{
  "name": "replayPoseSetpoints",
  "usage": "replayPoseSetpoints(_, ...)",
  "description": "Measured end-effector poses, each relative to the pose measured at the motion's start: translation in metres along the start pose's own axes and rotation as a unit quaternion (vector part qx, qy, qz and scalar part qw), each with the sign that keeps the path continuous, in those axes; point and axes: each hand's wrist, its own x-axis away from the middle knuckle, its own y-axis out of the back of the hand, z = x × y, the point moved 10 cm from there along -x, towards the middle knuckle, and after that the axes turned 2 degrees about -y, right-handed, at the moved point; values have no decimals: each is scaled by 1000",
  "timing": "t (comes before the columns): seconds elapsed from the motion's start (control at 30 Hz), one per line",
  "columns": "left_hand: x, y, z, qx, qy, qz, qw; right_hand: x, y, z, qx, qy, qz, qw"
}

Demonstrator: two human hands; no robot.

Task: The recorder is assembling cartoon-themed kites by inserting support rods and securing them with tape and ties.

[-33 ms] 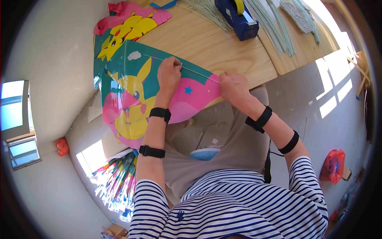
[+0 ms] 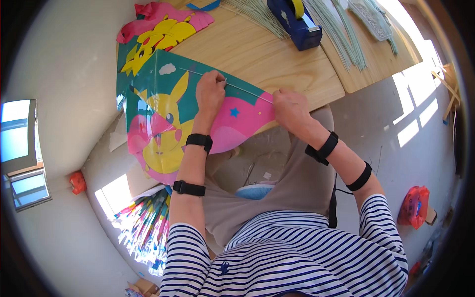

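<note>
A shiny printed sheet [image 2: 242, 123], shaped like a kite sail, lies over the table's near edge, green and pink with a yellow cartoon figure. Along its far edge runs a thin pale rod [image 2: 247, 92]. My left hand [image 2: 211, 91] is closed, fingertips pinching the rod about midway along the sheet's edge. At the pink right-hand corner my right hand [image 2: 291, 106] is closed around the rod's end; its fingers partly hide that tip and the corner. The sheet's left part hangs past the table.
More printed sheets [image 2: 170, 32] are heaped at the far left. A blue tape dispenser [image 2: 299, 29], bundles of thin rods [image 2: 341, 37] and a clear box of small parts [image 2: 370, 20] stand at the back. Folded sheets [image 2: 146, 222] hang at lower left. A red bag [image 2: 414, 207] sits on the floor.
</note>
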Motion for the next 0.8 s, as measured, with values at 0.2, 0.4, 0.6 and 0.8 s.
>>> replayPoseSetpoints(0.2,-5,-3,-6,-43,50,26,997,-4,0,10,37,15,35,999)
replayPoseSetpoints(0.4,-11,-1,-8,-72,54,38,995,1,12,15,18,33,28,999)
replayPoseSetpoints(0.6,-6,10,-7,-52,33,-9,998,2,9,11,-28,5,20,999)
replayPoseSetpoints(0.8,-3,18,8,6,26,-23,999,3,4,1,-168,0,2,986)
